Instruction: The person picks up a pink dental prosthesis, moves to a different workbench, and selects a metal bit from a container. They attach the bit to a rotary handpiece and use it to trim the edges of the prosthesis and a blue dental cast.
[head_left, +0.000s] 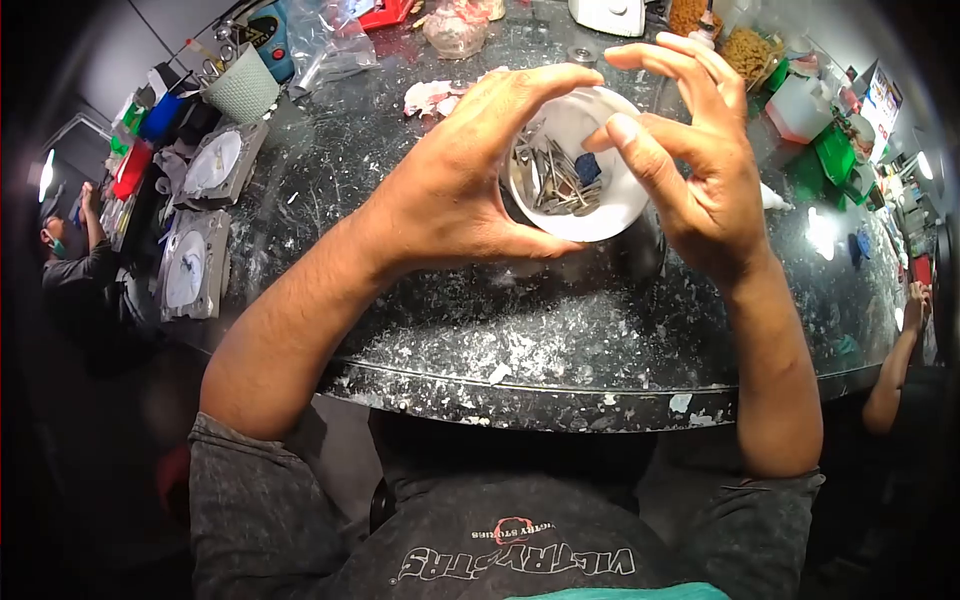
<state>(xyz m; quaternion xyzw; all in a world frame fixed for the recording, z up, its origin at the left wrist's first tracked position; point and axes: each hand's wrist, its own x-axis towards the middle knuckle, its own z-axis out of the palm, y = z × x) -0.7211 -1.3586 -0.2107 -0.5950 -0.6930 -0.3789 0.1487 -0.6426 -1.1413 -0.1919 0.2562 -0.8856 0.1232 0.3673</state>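
Observation:
A white cup (625,205) is tilted so that its inside faces me, with my left hand (450,175) wrapped around its left side. In the cup lie several thin metal rotary bits (552,178) and a small dark blue piece (587,168). My right hand (705,165) is at the cup's right rim. Its thumb and index finger come together over the opening, while the other fingers stretch out above. Whatever may be between those two fingertips is too small or hidden to make out.
Pale debris marks the black worktop (480,320). Two grey blocks with white discs (190,265) stand left, near a woven holder with tools (243,85). A plastic bag (335,45) and pinkish lumps (432,97) lie behind. Containers (800,110) stand right; other people sit at both sides.

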